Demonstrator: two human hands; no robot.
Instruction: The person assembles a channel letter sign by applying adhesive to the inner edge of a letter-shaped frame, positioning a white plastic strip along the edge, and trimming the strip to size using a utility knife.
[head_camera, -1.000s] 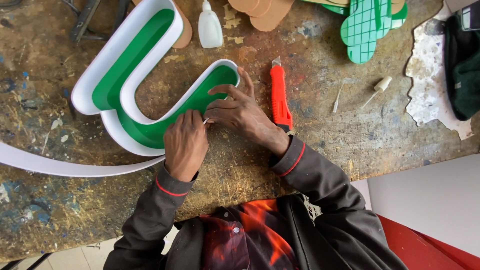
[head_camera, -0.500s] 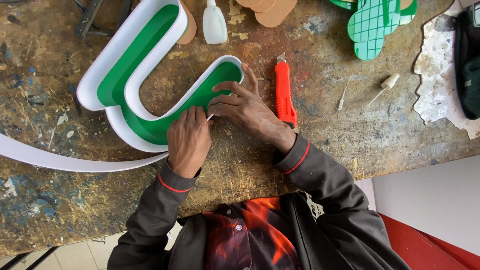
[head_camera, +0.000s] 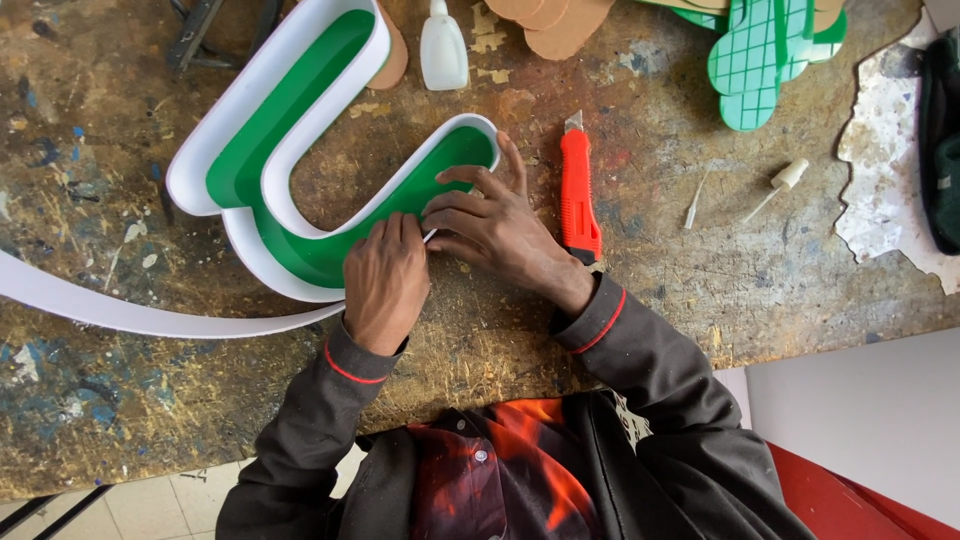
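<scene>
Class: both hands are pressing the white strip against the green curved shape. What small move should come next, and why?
Probably slide the left hand along the white strip, pressing it on: the strip's long tail lies loose beside the green shape, while the right hand steadies it.

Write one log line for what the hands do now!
left hand: pinching white strip | right hand: pressing green letter | orange knife: untouched

Left hand (head_camera: 385, 280) covers white strip (head_camera: 150, 318) end and channel letter (head_camera: 300, 180) rim beneath. Strip runs off left edge. Glue bottle (head_camera: 444, 48) and green grid shape (head_camera: 765, 55) cut by top edge.
</scene>
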